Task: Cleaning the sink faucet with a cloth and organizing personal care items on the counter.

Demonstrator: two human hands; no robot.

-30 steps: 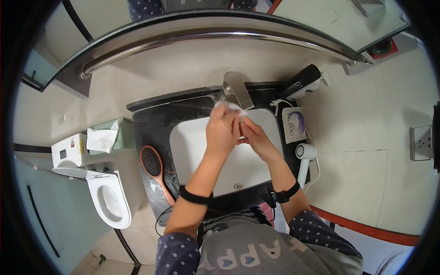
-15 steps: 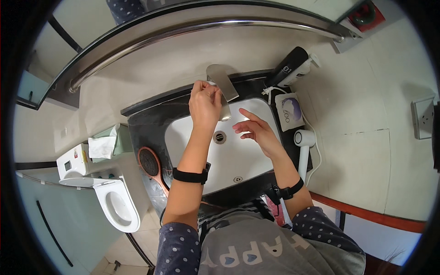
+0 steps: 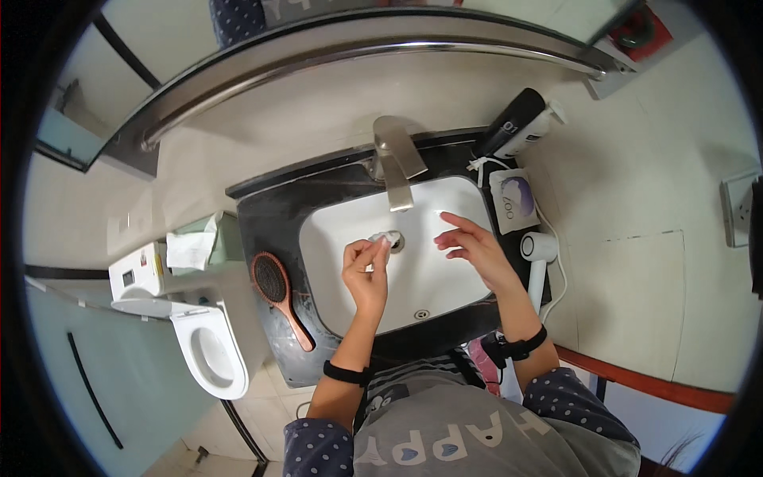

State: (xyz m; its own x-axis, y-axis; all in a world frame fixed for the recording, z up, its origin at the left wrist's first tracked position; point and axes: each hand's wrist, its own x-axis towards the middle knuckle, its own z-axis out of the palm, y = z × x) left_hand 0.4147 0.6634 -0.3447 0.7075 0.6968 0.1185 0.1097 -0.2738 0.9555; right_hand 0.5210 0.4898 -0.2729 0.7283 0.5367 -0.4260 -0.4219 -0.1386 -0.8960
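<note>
Over the white sink basin (image 3: pixel 350 302), my left hand (image 3: pixel 366 274) pinches a small crumpled white wad (image 3: pixel 386 238), perhaps wet tissue; its kind is not certain. The wad partly covers the metal drain (image 3: pixel 397 243). My right hand (image 3: pixel 477 251) hovers over the basin's right side, fingers loosely spread and holding nothing. Behind both hands, the brushed metal faucet (image 3: pixel 400 179) reaches out over the basin, and neither hand touches it.
A paddle hairbrush (image 3: pixel 273 278) lies on the black counter at the left. Along the right stand a black bottle (image 3: pixel 509 123), a white pump bottle (image 3: pixel 534 131), a small box (image 3: pixel 513 200) and a white hair dryer (image 3: pixel 538 250) with its cord. A toilet (image 3: pixel 211 350) is at far left.
My left hand has come down from beside the faucet to the middle of the basin, bringing the white wad with it. The right hand keeps nearly the same place over the basin.
</note>
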